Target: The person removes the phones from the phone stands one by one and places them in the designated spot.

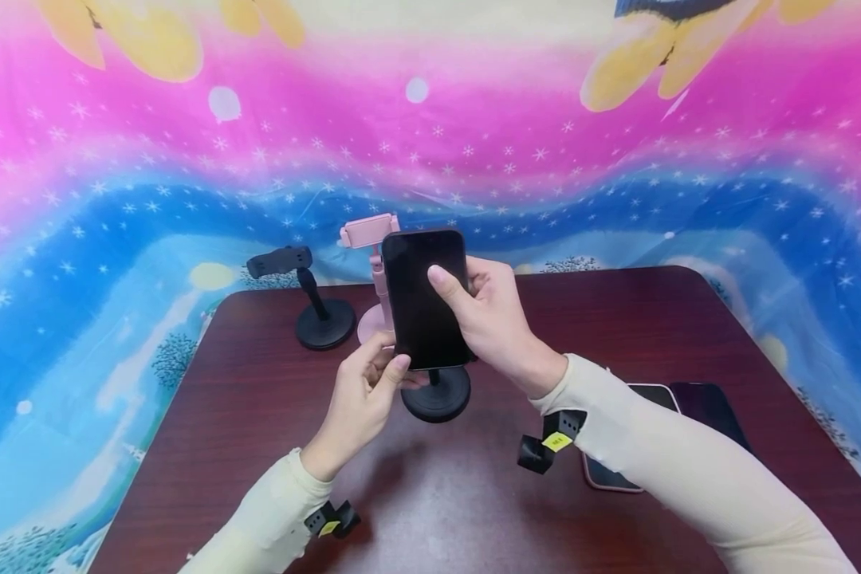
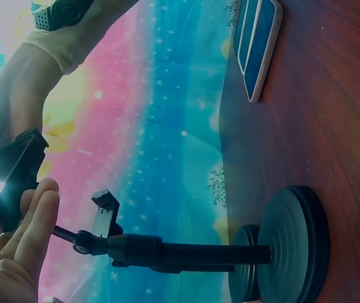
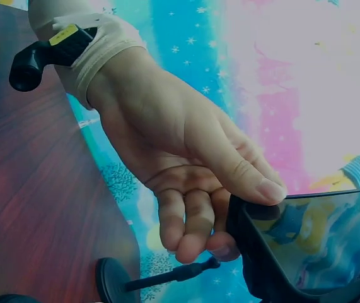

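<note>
A black smartphone (image 1: 419,311) stands nearly upright, its dark screen facing me, over a black phone stand (image 1: 436,401). My right hand (image 1: 501,323) grips its right side, thumb across the screen and the other fingers behind. At the lower left corner, my left hand (image 1: 362,391) pinches the phone; in the right wrist view its thumb lies along the phone's edge. The left wrist view shows the stand's stem (image 2: 192,252) running up toward the phone from behind. Whether the stand's clamp holds the phone is hidden.
Behind on the left stand another black phone stand (image 1: 323,319) and a pink phone stand (image 1: 370,231). Other phones (image 1: 710,406) lie on the dark wooden table (image 1: 258,446) at right, partly under my right forearm. A colourful cloth (image 1: 473,151) hangs behind the table.
</note>
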Available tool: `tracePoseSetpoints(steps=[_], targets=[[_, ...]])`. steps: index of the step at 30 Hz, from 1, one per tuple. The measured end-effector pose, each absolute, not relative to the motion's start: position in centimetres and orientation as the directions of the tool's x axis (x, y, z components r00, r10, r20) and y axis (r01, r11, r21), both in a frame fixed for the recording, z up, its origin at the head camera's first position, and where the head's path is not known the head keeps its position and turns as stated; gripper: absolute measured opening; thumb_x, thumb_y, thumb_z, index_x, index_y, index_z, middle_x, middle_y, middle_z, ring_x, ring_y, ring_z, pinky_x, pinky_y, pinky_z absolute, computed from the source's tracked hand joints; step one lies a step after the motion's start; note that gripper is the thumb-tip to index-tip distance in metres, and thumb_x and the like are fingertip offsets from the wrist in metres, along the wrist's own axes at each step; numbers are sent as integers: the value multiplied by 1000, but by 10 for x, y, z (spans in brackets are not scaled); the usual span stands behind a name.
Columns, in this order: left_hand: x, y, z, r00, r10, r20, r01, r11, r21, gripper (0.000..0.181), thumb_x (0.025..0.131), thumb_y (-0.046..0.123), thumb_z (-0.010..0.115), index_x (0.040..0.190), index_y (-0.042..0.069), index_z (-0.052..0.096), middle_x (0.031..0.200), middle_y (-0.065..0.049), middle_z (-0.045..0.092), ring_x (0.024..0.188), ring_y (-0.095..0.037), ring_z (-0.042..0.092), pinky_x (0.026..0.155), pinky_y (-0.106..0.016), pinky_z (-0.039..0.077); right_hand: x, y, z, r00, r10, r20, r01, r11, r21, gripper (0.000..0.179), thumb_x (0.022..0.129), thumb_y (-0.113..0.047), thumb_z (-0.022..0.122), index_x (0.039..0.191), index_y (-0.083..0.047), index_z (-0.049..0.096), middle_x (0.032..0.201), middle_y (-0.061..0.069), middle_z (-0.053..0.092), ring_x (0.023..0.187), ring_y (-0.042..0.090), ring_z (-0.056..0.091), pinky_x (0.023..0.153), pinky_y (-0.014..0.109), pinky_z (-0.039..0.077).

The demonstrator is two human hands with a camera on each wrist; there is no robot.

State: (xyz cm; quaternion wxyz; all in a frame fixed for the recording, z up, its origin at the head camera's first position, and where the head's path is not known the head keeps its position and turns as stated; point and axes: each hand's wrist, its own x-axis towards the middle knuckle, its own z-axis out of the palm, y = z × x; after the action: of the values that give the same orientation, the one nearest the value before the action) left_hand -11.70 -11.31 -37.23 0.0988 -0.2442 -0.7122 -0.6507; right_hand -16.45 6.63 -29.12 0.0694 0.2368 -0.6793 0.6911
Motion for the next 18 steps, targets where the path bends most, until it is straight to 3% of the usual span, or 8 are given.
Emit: tracePoseSetpoints(steps=[18], targets=[[-119,-111,-371,-870,202,450,463,19,886,24,100,4,60,124,2,61,100,-25,74,81,-16,77,78,-36,64,-169,65,-288,-890,-186,416,-402,-113,-909,25,103,-11,57,115,6,70,99,20,77,81,16,77,73,38,64]])
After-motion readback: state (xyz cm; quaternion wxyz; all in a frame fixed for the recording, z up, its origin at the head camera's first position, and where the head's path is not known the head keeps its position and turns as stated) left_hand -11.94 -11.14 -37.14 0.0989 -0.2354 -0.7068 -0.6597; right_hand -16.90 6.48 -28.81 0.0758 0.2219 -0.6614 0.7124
